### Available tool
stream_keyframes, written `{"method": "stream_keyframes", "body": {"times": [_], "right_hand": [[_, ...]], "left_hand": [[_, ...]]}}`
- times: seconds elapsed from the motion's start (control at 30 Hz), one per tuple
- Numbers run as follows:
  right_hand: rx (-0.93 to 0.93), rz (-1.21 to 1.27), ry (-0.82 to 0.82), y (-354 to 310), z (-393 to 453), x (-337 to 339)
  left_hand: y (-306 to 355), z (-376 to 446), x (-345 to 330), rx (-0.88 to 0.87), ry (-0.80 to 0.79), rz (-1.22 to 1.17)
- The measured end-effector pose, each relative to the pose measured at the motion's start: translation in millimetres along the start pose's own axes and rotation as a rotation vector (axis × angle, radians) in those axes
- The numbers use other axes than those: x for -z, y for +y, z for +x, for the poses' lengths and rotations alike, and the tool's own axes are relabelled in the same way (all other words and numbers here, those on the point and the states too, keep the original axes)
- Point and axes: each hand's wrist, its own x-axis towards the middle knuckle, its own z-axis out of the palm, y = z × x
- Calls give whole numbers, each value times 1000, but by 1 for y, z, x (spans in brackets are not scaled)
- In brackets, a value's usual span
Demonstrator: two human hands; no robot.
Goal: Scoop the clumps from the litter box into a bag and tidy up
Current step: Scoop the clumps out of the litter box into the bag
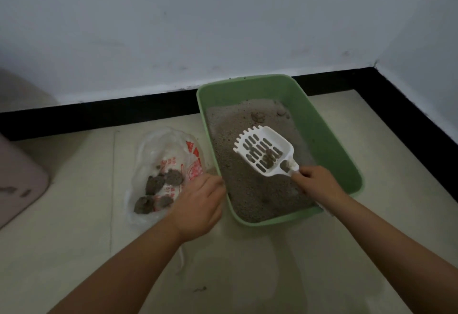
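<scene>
Several grey clumps (158, 191) already in clear red-printed plastic bag (163, 164), edge held by left hand (200, 202); right hand (316, 183) gripping white slotted scoop (264, 152), small bits aboard, over green litter box (329, 140); farther lumps unscooped.

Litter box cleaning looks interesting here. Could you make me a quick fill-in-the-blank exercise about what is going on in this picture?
1. The right hand holds a white ____ by its handle above the litter.
2. The litter box is ____ in colour.
3. Several grey clumps already lie in the plastic ____ on the floor.
4. The left hand rests at the box's ____ rim, beside the bag.

Missing words: scoop; green; bag; left
</scene>
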Motion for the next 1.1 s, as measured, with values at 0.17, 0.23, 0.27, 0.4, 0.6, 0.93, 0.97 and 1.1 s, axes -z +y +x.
{"method": "stream_keyframes", "body": {"times": [0.17,0.23,0.27,0.4,0.6,0.93,0.97,1.1], "right_hand": [[94,72,-123,-51,2,-30],[173,-5,-169,-77,0,-48],[216,-85,-186,-89,-2,-58],[459,-559,-43,-127,-13,-95],[631,-870,139,-143,-19,-109],[252,-620,196,-68,-1,19],[170,-681,172,-56,1,36],[-33,-1029,37,-15,10,86]], "left_hand": [[-44,-50,29,570,-46,136],[-57,-66,39,856,-91,95],[-60,-72,43,985,-93,33],[-70,-80,43,1287,-172,-370],[-69,-78,43,1255,-90,-307],[-41,-35,35,588,185,-86],[-35,-22,31,494,185,-120],[-2,20,-3,362,134,-125]]}}
